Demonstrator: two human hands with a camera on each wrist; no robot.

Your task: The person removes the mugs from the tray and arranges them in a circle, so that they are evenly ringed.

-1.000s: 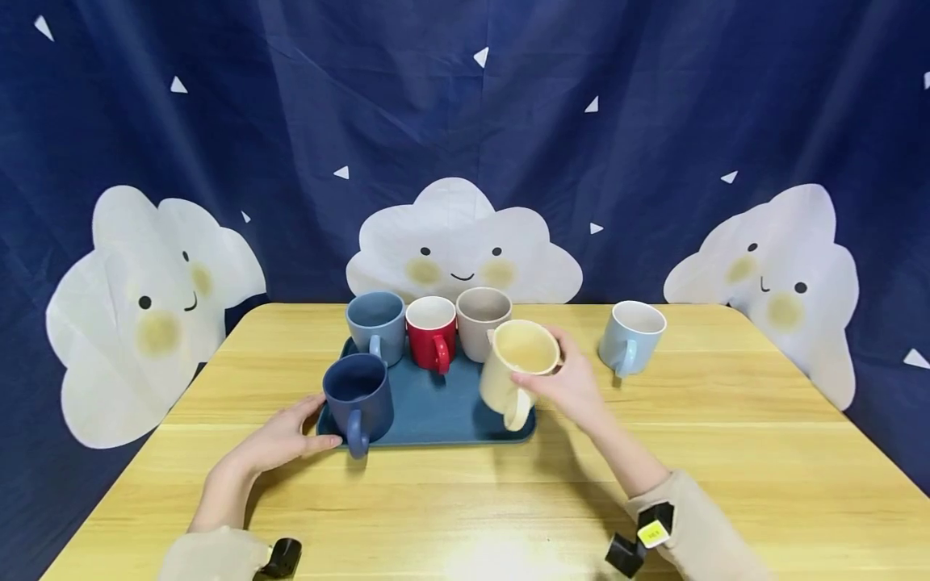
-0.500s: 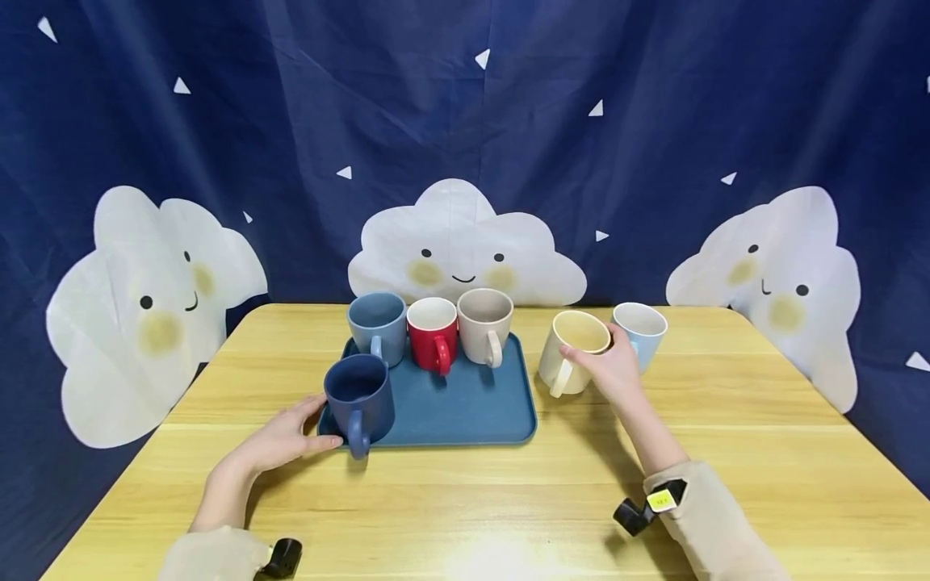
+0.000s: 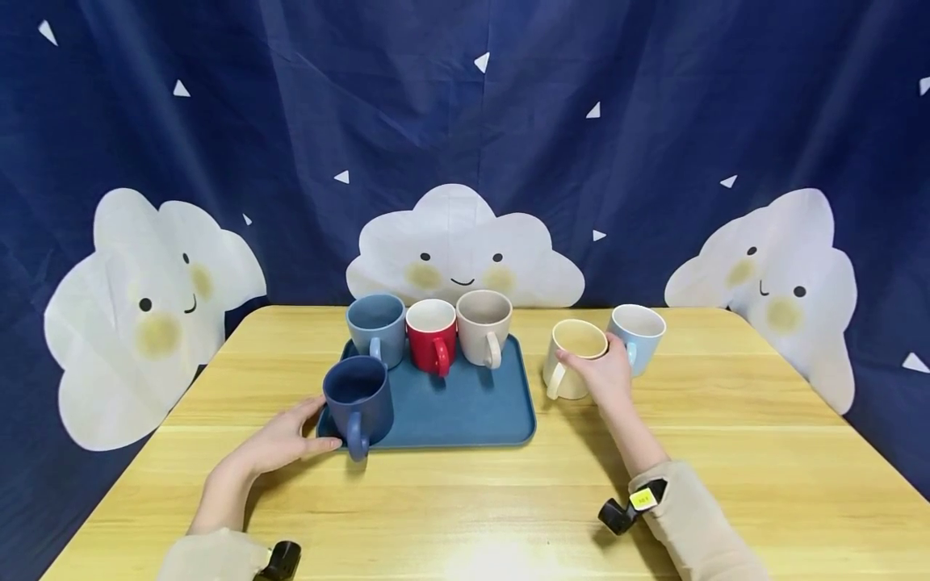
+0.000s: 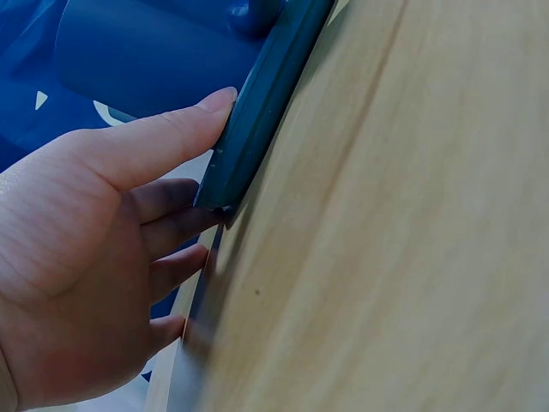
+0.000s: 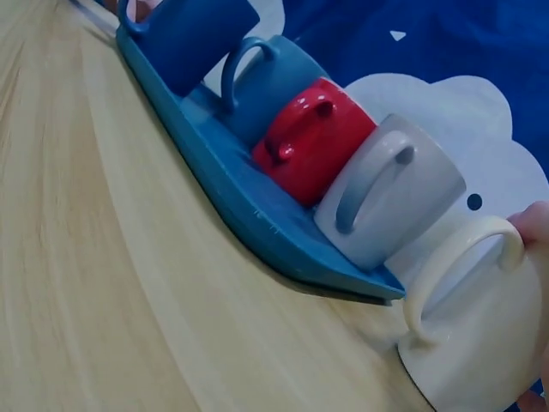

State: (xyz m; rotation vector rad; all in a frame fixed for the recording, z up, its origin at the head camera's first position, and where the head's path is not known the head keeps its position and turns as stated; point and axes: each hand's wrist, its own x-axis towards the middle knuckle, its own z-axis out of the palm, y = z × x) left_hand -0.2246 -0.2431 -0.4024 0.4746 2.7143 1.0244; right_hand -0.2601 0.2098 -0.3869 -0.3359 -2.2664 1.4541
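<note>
In the head view my right hand (image 3: 605, 369) holds a cream mug (image 3: 563, 378) by its rim and side, thumb at the near side, over the wood right of the tray. The mug's handle (image 5: 459, 262) points toward me. My left hand (image 3: 276, 440) holds the near left corner of a dark blue tray (image 3: 465, 415), its thumb (image 4: 176, 142) at the rim and its other fingers round the corner. On the tray beside that hand stands a navy mug (image 3: 370, 403). Along the tray's back sit a grey-blue mug (image 3: 387, 331), a red mug (image 3: 429, 343) and a beige-grey mug (image 3: 475, 335).
A light blue mug (image 3: 647, 343) stands on the wooden table (image 3: 763, 452) just behind my right hand, partly hidden by it. Beyond the table's far edge hangs a dark blue curtain (image 3: 407, 105) with white clouds.
My right hand has carried the cream mug from over the tray's right side out to the right, then slightly lower. The left hand and the tray have stayed in place.
</note>
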